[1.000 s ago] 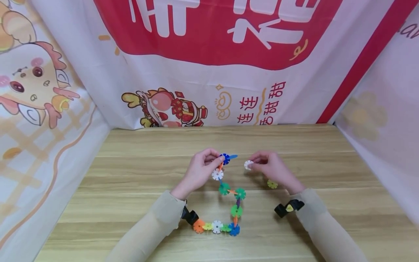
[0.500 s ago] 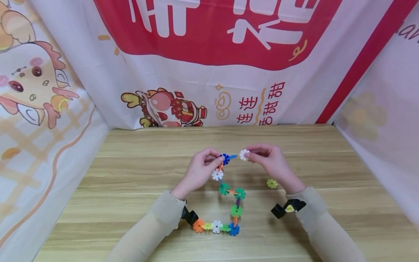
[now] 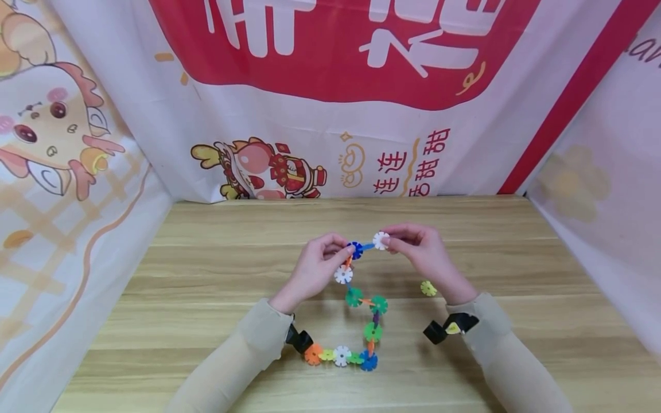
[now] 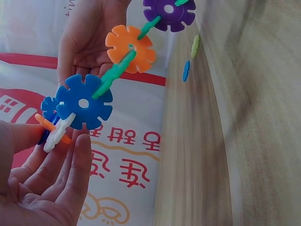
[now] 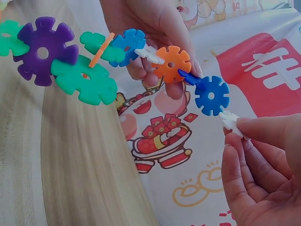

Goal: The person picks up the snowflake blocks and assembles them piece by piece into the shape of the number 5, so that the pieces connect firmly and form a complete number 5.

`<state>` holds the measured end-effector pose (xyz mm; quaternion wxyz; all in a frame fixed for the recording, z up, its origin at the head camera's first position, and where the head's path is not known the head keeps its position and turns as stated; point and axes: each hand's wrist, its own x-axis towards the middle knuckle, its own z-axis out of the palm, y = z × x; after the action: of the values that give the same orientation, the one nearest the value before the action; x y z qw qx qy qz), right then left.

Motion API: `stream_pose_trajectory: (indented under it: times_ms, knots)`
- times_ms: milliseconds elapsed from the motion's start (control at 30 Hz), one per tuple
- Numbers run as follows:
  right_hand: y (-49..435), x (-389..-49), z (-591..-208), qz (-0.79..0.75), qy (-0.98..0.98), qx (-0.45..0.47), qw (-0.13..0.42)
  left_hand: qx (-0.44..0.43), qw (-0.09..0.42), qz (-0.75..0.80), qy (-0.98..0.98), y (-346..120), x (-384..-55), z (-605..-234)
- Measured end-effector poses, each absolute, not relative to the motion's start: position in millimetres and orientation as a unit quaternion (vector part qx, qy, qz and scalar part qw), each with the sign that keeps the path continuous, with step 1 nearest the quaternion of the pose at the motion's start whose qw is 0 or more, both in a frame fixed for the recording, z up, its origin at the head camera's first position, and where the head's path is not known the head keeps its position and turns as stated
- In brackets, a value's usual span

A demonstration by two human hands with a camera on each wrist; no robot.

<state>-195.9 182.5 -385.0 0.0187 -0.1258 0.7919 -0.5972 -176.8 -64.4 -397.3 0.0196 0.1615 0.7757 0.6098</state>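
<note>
A chain of slotted plastic snowflake discs in several colours hangs from my left hand (image 3: 319, 267), whose thumb and fingers pinch the dark blue disc (image 3: 355, 250) near its upper end. From that one a lighter blue disc (image 5: 204, 99) sticks out to the right. My right hand (image 3: 424, 253) pinches a white disc (image 3: 381, 241) between thumb and fingertips. In the right wrist view this white disc is edge-on, meeting the rim of the lighter blue disc. Below the left hand the chain runs through another white disc (image 3: 343, 275) and a green disc (image 3: 353, 297).
The chain's lower row ends at an orange disc (image 3: 312, 355) beside the left wrist camera (image 3: 299, 339). A loose yellow disc (image 3: 428, 288) lies on the wooden table (image 3: 217, 275) near the right forearm. Printed cloth (image 3: 289, 115) stands behind the table and along both sides.
My right hand has moved up and to the left, carrying the white disc to the lighter blue disc. The left hand has stayed in place, still holding the chain.
</note>
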Motion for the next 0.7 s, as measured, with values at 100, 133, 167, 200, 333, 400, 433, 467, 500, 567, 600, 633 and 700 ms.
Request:
stream_pose_trajectory:
  times_ms: [100,133,167,200,333,400,433,467,500,567,600,633,700]
  knots:
    - [181.1,-195.0,-384.9,-0.602,0.789,-0.121,0.021,0.162,0.024,0.61,0.775,-64.4,-176.9,-398.1]
    - [180.9,-195.0,-385.4,-0.604,0.788,-0.119,0.022,0.162,0.026,0.611,0.774,-64.5,-176.7,-398.3]
    - [180.6,-194.8,-385.8,-0.607,0.786,-0.117,0.024,0.162,0.027,0.612,0.773,-64.6,-176.8,-398.7]
    - [180.4,-194.5,-386.3,-0.609,0.784,-0.115,0.025,0.162,0.028,0.614,0.772,-64.7,-176.6,-398.7]
    - [180.1,-195.2,-388.8,-0.616,0.78,-0.109,0.028,0.162,0.028,0.616,0.77,-65.6,-175.8,-398.3]
    - [180.0,-195.6,-390.0,-0.616,0.78,-0.108,0.025,0.163,0.027,0.615,0.771,-65.8,-175.6,-398.0]
    - [179.9,-195.7,-390.4,-0.617,0.779,-0.108,0.023,0.163,0.026,0.614,0.772,-65.7,-175.6,-397.7]
    - [179.7,-195.7,-390.6,-0.618,0.779,-0.109,0.021,0.163,0.025,0.613,0.773,-65.6,-175.5,-397.4]
    - [179.3,-195.7,-390.6,-0.617,0.779,-0.111,0.019,0.162,0.025,0.612,0.774,-65.5,-175.4,-397.0]
    - [178.8,-195.5,-390.5,-0.617,0.778,-0.112,0.017,0.161,0.023,0.611,0.775,-65.6,-175.2,-396.6]
    - [178.6,-195.3,-390.4,-0.618,0.778,-0.112,0.016,0.16,0.023,0.61,0.776,-65.6,-175.1,-396.4]
    - [178.4,-195.1,-390.3,-0.618,0.778,-0.113,0.015,0.159,0.023,0.61,0.776,-65.7,-175.0,-396.2]
    - [178.3,-194.7,-390.2,-0.619,0.777,-0.114,0.015,0.158,0.022,0.61,0.776,-66.1,-174.8,-396.2]
